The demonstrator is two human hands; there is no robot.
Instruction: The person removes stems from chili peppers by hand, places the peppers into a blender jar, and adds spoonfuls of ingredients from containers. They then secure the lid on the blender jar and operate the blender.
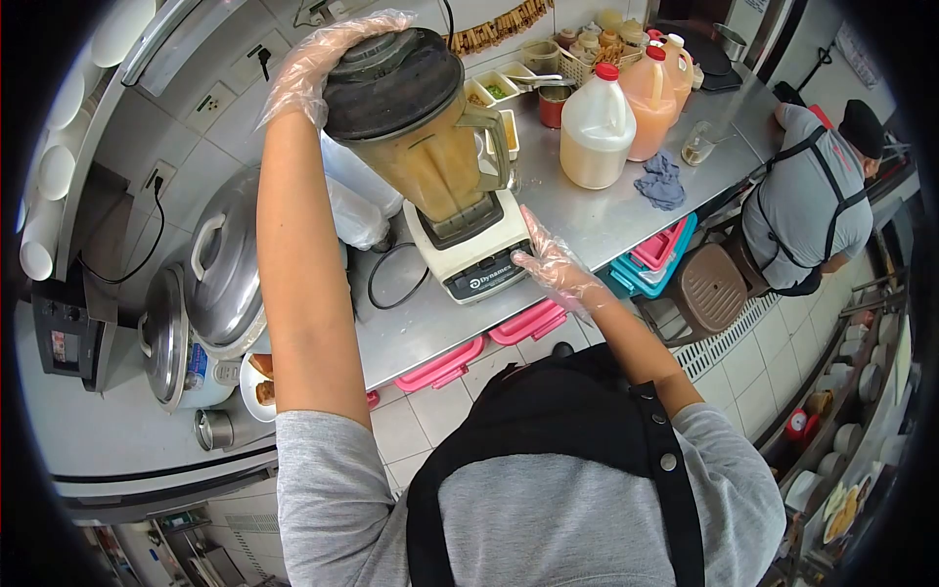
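Note:
A blender jar (421, 161) with cloudy yellow-brown contents stands on its cream base (469, 245). My left hand (337, 54), in a clear plastic glove, is draped over the black blender lid (396, 83), holding it from the top and far left side. Also gloved, my right hand (558, 262) grips the right front corner of the base, with the thumb by the black control panel and the other fingers along the side. Both hands touch the blender; part of the left palm is hidden.
Right of the blender stand a white jug (599, 127), orange jugs (650, 103) and a blue cloth (661, 181). Large lidded pots (225, 264) sit at left. A co-worker (807, 196) is at far right, near a brown stool (706, 289).

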